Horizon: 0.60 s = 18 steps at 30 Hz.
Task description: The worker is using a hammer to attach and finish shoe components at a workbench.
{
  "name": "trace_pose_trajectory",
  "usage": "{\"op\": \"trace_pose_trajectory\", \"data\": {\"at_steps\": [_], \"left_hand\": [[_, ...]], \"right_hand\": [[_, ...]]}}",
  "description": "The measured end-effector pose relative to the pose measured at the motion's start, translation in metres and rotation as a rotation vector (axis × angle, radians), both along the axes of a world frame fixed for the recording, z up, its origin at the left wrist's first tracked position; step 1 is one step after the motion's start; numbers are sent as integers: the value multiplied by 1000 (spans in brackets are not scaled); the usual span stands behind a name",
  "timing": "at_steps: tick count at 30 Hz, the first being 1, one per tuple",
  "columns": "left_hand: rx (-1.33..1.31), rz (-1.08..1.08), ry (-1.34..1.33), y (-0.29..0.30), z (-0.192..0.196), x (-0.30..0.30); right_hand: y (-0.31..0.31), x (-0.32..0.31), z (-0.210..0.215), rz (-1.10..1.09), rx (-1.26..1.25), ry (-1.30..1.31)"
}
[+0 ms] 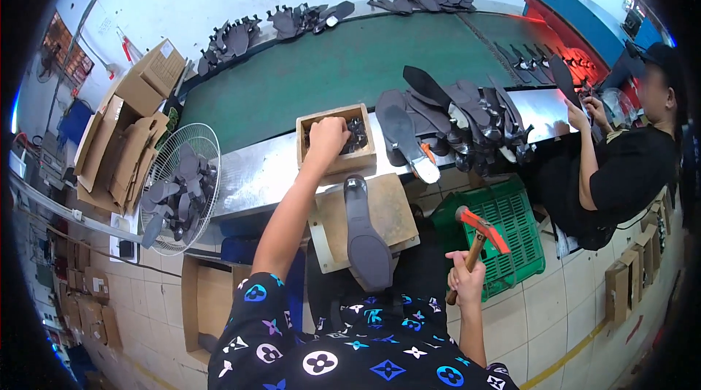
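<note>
My left hand [328,134] reaches into a small wooden box [338,163] of small black pieces [357,134]. Its fingers are curled and their tips are hidden, so what they pinch does not show. In my right hand [468,277] is a hammer [478,235] with an orange-red head and wooden handle, held upright at the right of my lap. Between my arms a dark grey high-heeled shoe sole [369,251] lies on a wooden board [394,207], its heel end toward the box. Neither hand touches that sole.
Heaped shoe soles [467,112] lie on the metal table edge [255,178], right of the box. Beyond runs a green conveyor belt [292,83]. A wire fan guard [207,193] full of soles stands left, a green crate [511,218] right. A co-worker [621,163] holds a sole.
</note>
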<state>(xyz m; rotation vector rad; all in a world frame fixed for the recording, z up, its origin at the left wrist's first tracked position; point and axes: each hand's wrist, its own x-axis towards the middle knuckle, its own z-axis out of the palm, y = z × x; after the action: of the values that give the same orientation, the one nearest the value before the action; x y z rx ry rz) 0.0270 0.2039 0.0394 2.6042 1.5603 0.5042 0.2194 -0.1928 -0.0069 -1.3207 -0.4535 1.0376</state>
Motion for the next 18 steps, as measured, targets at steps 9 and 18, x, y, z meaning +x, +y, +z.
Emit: {"op": "trace_pose_trajectory", "data": {"at_steps": [9, 18], "left_hand": [[61, -83, -279, 0, -1, -13], [-512, -134, -1197, -128, 66, -16]], "right_hand": [[42, 5, 26, 121, 90, -105], [124, -22, 101, 156, 422, -366]]}}
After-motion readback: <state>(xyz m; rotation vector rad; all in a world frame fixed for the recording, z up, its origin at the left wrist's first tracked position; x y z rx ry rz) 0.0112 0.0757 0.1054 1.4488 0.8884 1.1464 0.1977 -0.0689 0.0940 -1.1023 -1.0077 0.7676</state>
